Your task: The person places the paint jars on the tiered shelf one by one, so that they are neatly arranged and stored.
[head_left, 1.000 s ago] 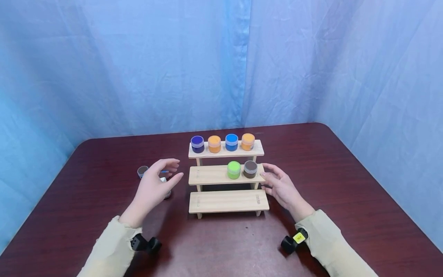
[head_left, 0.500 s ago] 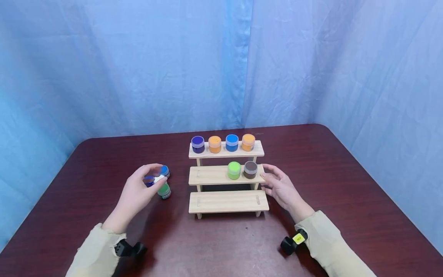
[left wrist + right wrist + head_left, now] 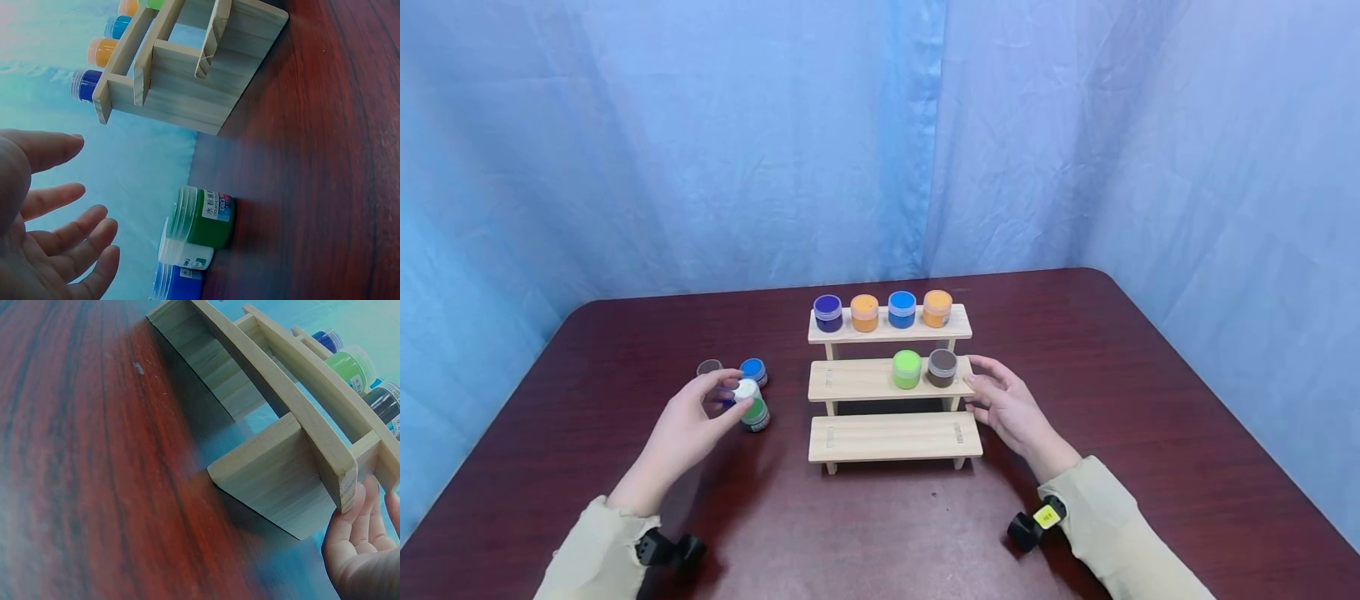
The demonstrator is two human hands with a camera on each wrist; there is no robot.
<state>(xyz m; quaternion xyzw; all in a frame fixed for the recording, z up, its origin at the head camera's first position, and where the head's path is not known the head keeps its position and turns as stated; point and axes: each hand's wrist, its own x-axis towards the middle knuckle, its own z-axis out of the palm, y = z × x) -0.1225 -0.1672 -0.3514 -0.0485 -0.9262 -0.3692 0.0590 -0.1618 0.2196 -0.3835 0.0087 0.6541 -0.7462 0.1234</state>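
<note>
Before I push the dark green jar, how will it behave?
The dark green jar looks rigid and smooth-sided, so maybe slippery. Squat and upright, it should slide before tipping. Knocked over, it would probably roll, being round.

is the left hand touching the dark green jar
Apart. The left wrist view shows it: the fingers of the left hand end well short of the dark green jar, with curtain visible between them.
</note>
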